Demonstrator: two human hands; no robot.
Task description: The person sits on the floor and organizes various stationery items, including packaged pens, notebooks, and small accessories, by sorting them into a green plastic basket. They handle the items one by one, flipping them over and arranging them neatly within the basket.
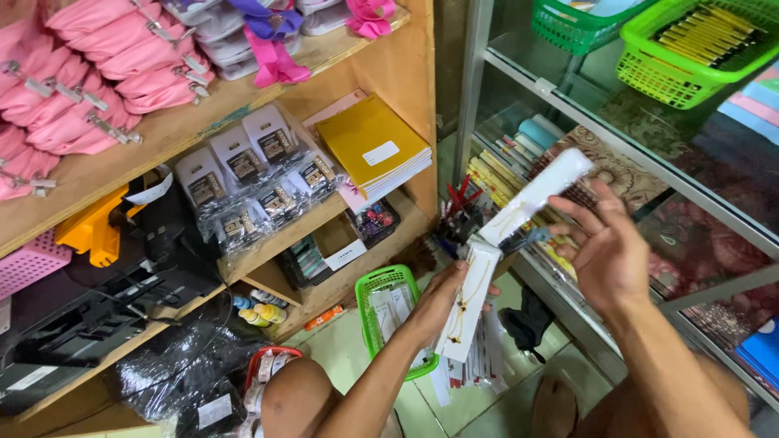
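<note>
Two green baskets (686, 57) above hands (604, 251)

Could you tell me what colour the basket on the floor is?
Green basket, seen best in the head view.

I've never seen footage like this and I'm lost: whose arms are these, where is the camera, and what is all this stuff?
There is no machine here, only a person's two bare arms. The single picture comes from a camera worn on that person's head, looking down, so you see what they see. The left hand holds a white card with thin gold chains on it. The right hand holds a long white packet up against it. Below, on the tiled floor, stands a small green basket with more cards. To the left is a wooden shelf carrying pink pouches, small plastic-wrapped packs and yellow notebooks. To the right is a glass cabinet with two green baskets on top.
</note>
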